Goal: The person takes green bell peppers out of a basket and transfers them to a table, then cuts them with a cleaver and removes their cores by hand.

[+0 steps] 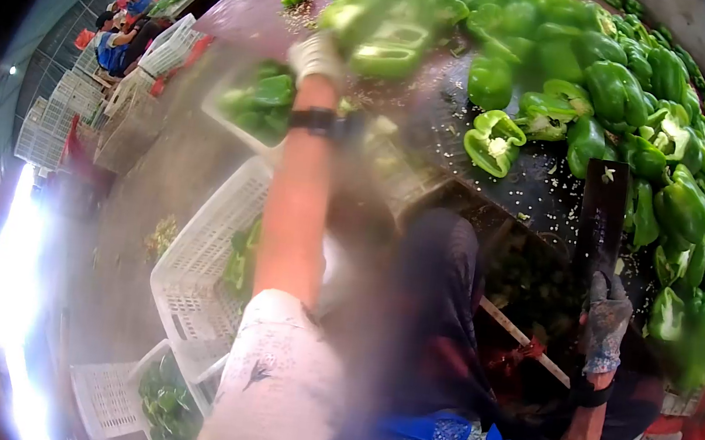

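Note:
My left hand (316, 57), in a pale glove, is stretched out at the far left of the work table, beside cut green bell peppers (383, 59). Its fingers are blurred, so whether it holds anything is unclear. My right hand (608, 320), in a patterned grey glove, is closed around the handle of a broad dark-bladed knife (603, 211). The blade points away from me over the table, close to the pepper pile. A pepper half (495, 142) lies cut side up on the dark board (540, 195), among scattered seeds.
Whole and cut peppers (619, 94) are heaped across the back and right. White crates (205, 277) with green pieces stand at my left. Below the board's front edge is a dark container (530, 281). Other people (118, 37) sit far left beside stacked crates (61, 118).

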Available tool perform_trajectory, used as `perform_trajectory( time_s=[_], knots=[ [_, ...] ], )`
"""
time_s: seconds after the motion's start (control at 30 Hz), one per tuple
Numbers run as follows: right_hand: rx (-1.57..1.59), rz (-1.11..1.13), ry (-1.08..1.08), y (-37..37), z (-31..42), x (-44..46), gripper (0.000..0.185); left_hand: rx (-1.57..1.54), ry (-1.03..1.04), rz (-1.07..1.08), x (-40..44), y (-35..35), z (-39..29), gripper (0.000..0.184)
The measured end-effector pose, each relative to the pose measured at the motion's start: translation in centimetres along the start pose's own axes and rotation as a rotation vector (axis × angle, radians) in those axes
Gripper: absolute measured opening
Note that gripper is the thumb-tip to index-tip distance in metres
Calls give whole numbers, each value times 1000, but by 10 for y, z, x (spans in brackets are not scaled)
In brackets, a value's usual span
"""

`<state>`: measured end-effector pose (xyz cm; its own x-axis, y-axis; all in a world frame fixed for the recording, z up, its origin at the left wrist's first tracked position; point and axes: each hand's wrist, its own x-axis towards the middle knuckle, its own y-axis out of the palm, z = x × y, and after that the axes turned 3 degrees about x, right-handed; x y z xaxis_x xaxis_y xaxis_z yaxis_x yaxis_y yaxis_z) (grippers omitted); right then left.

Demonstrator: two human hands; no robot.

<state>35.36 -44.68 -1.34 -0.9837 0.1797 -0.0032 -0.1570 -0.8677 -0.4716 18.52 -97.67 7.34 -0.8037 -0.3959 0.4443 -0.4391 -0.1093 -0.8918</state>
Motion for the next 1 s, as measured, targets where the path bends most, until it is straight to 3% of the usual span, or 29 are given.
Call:
perform_trajectory(
  time_s=[0.07, 0.13, 0.2, 0.27, 0.3, 0.33, 0.4, 0.47, 0.53, 0.63, 0.67, 0.7, 0.73, 0.8, 0.9, 1.0],
  knots=[
    [2, 13, 47, -2, 13, -3, 24, 87, -123, -21, -12, 3, 57, 14],
    [-131, 14, -256, -2, -13, 9, 24, -461, -274, 8, -18, 38, 97, 17],
    [-147, 52, -177, -2, 13, 0, 25, -1244, -525, 134, -38, 22, 91, 16],
    [-216, 85, -20, -10, 38, -9, 28, -1577, -616, 263, -43, 3, 54, 21],
    [-267, 115, 38, -12, 47, -9, 30, -1483, -681, 309, -36, -1, 32, 23],
    [-115, 73, -92, -9, 32, -11, 28, -1441, -564, 273, -53, -37, -7, 22],
    [-192, 70, -81, -13, 45, -20, 33, -1564, -383, 515, -51, -57, -53, 23],
    [-170, 29, -229, -11, 35, -24, 37, -1465, -234, 532, -55, -74, -110, 24],
    [-169, 56, -171, -17, 35, -33, 36, -1423, -57, 557, -57, -61, -160, 25],
    [-165, 79, -135, -31, 38, -47, 36, -1490, 38, 646, -62, -42, -237, 29],
    [-165, 85, -130, -37, 40, -49, 36, -1377, 110, 617, -58, -30, -262, 38],
    [-146, 97, -114, -44, 45, -53, 35, -1317, 269, 447, -64, -32, -291, 54],
    [-154, 76, -126, -48, 41, -55, 33, -1045, 391, 420, -62, -38, -311, 73],
    [-164, 40, -144, -55, 31, -60, 30, -829, 539, 193, -62, -24, -349, 86],
    [-129, 2, -148, -69, 31, -67, 24, -675, 424, 310, -70, -43, -379, 91],
    [-35, 28, -91, -72, 34, -67, 22, -588, 514, 245, -71, -51, -378, 93]
  ],
)
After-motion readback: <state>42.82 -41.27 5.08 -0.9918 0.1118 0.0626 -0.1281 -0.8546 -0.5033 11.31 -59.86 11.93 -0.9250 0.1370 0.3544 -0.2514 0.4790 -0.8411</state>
